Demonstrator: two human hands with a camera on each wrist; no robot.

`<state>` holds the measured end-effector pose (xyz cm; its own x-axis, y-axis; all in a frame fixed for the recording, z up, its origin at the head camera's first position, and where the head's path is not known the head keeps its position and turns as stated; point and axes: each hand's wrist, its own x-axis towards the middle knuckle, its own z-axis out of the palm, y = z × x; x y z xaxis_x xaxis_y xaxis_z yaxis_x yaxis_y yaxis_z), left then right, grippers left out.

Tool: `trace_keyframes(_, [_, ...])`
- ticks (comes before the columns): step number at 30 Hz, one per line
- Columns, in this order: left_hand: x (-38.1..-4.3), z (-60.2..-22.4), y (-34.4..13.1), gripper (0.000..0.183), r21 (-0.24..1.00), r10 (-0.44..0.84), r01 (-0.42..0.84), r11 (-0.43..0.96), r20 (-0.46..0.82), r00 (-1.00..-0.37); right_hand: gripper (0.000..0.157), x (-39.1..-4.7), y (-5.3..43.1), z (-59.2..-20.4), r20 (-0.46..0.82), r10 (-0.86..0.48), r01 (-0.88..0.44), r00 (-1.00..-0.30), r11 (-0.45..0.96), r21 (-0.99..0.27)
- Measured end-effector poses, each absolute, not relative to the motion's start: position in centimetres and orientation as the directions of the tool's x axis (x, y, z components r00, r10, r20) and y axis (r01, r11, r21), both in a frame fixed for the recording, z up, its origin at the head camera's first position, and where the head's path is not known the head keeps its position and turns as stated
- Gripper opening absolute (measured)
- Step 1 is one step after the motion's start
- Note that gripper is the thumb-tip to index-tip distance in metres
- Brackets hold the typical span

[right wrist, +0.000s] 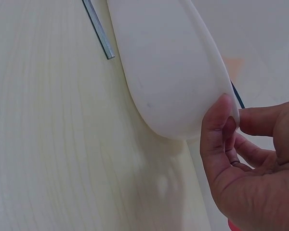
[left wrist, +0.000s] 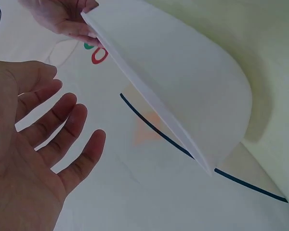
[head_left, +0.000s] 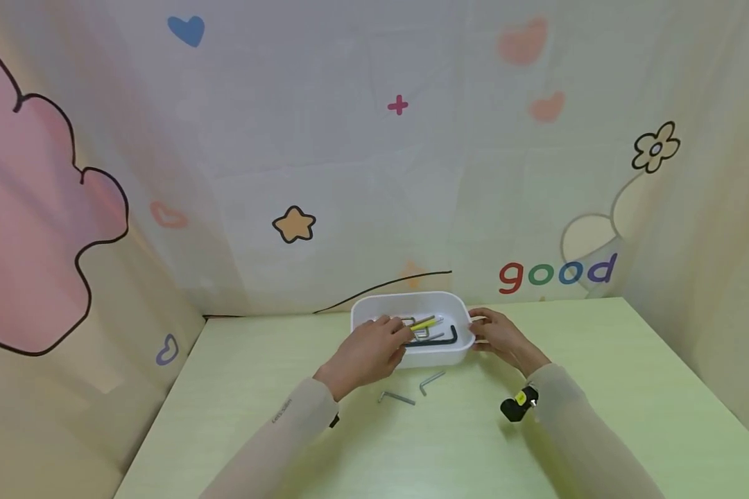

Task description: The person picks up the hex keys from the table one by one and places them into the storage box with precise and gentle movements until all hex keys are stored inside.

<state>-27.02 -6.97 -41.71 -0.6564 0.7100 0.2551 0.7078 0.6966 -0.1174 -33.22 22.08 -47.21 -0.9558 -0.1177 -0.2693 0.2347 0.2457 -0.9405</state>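
A white plastic bin stands near the back of the table. Inside lie a large black hex key, a yellow stick-like piece and several metal pieces. My right hand grips the bin's right end; in the right wrist view, thumb and fingers pinch its rim. Over the bin's front left part is my left hand, hiding some of the contents. The left wrist view shows that left hand with loosely bent fingers and nothing in them, beside the bin.
Two small silver hex keys lie on the table in front of the bin, one hex key close to its wall and another hex key further left and nearer. A printed cloth backdrop rises behind the table.
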Motion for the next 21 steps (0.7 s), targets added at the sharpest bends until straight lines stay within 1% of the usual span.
trace_keyframes(4, [-26.0, -42.4, -7.1, 0.024, -0.116, 0.721, 0.720, 0.684, 0.256, -0.644, 0.045, -33.2, 22.0, -47.2, -0.279, -0.104, 0.247, -0.955, 0.250, -0.936])
trace_keyframes(9, [-25.0, -43.8, -7.3, 0.021, -0.142, 0.747, 0.741, 0.656, 0.258, -0.612, 0.045, -33.2, 22.1, -47.3, -0.283, -0.108, 0.251, -0.953, 0.241, -0.937])
trace_keyframes(16, [-24.1, -45.2, -7.4, 0.027, -0.171, 0.773, 0.755, 0.633, 0.200, -0.603, 0.046, -33.2, 22.0, -47.2, -0.285, -0.110, 0.253, -0.952, 0.235, -0.938])
trace_keyframes(21, [-23.9, -46.2, -7.5, 0.028, -0.201, 0.787, 0.762, 0.616, 0.204, -0.582, 0.046, -33.3, 22.0, -47.2, -0.287, -0.114, 0.257, -0.951, 0.227, -0.940])
